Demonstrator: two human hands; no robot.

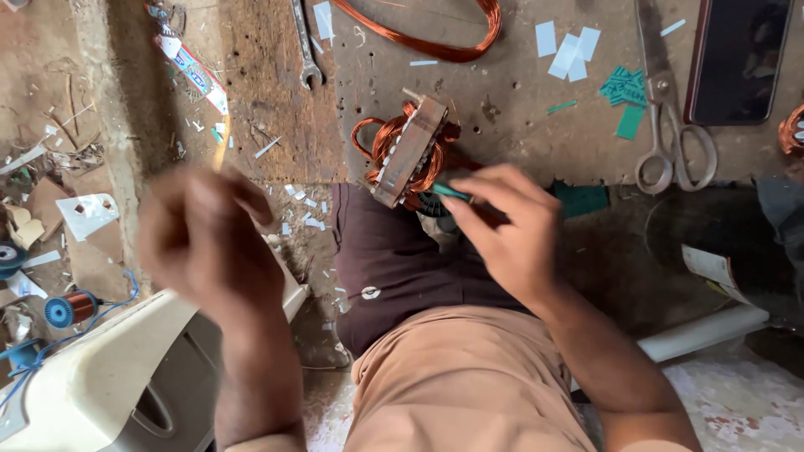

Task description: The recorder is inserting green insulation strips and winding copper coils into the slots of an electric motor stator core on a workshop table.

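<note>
**Head view: stator on desk edge, right hand at it with green strip**

Surface: worn, pitted wooden desk (519,125), dusty, littered with scraps. On it, far side: loop of copper wire (435,42), a spanner (306,46), white paper slips (569,52), green paper pieces (624,92), scissors (670,117), a dark phone (737,59) at the right. Partial second copper winding (791,130) showed at the right edge.

Room: dirt floor left of the desk, strewn with card and paper offcuts. A small blue-ended spool of copper wire (67,308) lay there, next to a cream plastic casing (109,377) at bottom left. A white pipe (703,331) lay lower right. Person's lap in brown trousers filled the bottom centre.

Stator (410,151): metal lamination stack with copper coils bulging on both sides, standing tilted at the near edge of the desk, just above the person's knee.

Right hand (507,230): just beside the stator on its right, fingers closed in a pinch on a thin green strip (450,192). Strip tip pointed at the stator's lower end; contact couldn't be confirmed.

Left hand (209,234): heavily motion-blurred, raised over the floor well left of the stator, apart from it. Fingers looked curled, but I couldn't tell how far open or whether it held anything.
</note>
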